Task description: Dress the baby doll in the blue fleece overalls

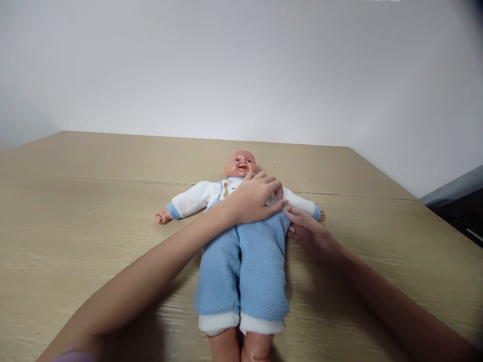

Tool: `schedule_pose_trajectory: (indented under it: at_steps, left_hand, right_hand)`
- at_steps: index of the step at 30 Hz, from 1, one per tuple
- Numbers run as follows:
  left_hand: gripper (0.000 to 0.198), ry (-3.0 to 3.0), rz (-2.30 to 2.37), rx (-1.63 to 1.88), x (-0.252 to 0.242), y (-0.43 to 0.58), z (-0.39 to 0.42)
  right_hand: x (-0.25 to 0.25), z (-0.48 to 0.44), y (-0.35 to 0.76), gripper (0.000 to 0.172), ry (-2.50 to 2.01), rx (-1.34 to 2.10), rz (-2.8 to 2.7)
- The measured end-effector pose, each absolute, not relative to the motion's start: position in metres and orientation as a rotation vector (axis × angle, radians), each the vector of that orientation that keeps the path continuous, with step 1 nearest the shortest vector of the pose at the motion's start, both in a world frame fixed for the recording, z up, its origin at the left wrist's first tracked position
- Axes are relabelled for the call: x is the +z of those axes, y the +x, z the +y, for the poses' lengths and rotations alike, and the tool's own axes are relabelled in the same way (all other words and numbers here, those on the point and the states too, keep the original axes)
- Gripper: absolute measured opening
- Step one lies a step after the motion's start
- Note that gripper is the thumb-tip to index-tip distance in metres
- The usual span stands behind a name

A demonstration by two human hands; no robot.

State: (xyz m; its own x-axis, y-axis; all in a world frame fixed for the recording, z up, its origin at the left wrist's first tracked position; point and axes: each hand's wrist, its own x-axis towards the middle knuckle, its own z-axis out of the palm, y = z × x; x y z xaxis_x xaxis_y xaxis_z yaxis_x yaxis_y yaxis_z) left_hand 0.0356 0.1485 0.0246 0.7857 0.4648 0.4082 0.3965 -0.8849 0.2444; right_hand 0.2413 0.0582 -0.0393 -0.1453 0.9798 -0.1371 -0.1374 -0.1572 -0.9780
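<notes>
A baby doll (pixel 241 162) lies on its back, head away from me, arms spread. Its outfit has white fleece sleeves and blue fleece overalls (pixel 260 271) with white cuffs. Across the doll's chest reaches my left hand (pixel 258 196); its fingers are curled at the upper right of the overalls, and thumb and fingers come together on the cloth there. My right hand (pixel 311 231) is low at the doll's right-hand side in view, fingertips closed on the side edge of the overalls. The chest front is partly hidden beneath my left hand.
The doll rests on a light wooden table (pixel 94 221) with a seam running across it. A plain pale wall (pixel 226 70) stands behind the table. Beyond the right table edge is a dark object (pixel 462 211), which I cannot make out.
</notes>
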Motion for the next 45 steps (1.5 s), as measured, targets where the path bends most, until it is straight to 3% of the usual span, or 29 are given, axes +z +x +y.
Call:
schedule_pose_trajectory:
  at_steps: [4, 9, 14, 17, 21, 24, 28, 30, 37, 45]
  left_hand:
    - [0.026, 2.768, 0.652, 0.487, 0.022, 0.04, 0.143]
    - [0.017, 2.545, 0.608, 0.492, 0.013, 0.041, 0.149]
    - [0.015, 2.41, 0.597, 0.577, 0.008, 0.041, 0.152]
    - [0.018, 2.407, 0.617, 0.639, 0.008, 0.041, 0.151]
    - [0.02, 2.374, 0.604, 0.716, 0.006, 0.042, 0.151]
    - [0.016, 2.384, 0.608, 0.775, 0.004, 0.044, 0.152]
    - [0.01, 2.421, 0.596, 0.877, 0.005, 0.045, 0.155]
    - [0.006, 2.463, 0.614, 0.926, 0.007, 0.044, 0.154]
    - [0.012, 2.557, 0.658, 0.905, 0.016, 0.042, 0.149]
    - [0.031, 2.656, 0.671, 0.852, 0.01, 0.043, 0.149]
  right_hand:
    - [-0.04, 0.062, 0.241, 0.047, -1.075, 1.535, -1.048]
    - [-0.048, 0.064, 0.25, 0.045, -1.142, 1.416, -1.254]
    - [-0.061, 0.064, 0.249, 0.053, -1.256, 0.976, -1.465]
    - [-0.061, 0.059, 0.249, 0.048, -1.337, 0.773, -1.538]
    - [-0.05, 0.058, 0.272, 0.04, -1.392, 0.153, -1.837]
    - [-0.045, 0.068, 0.306, 0.045, -1.32, -0.181, -2.029]
    - [-0.05, 0.082, 0.353, 0.069, -1.328, -0.053, -2.196]
    - [-0.052, 0.084, 0.368, 0.073, -1.372, 0.057, -2.193]
    - [-0.048, 0.078, 0.377, 0.045, -1.434, 0.295, -2.078]
    - [-0.039, 0.069, 0.359, 0.053, -1.417, 0.549, -1.743]
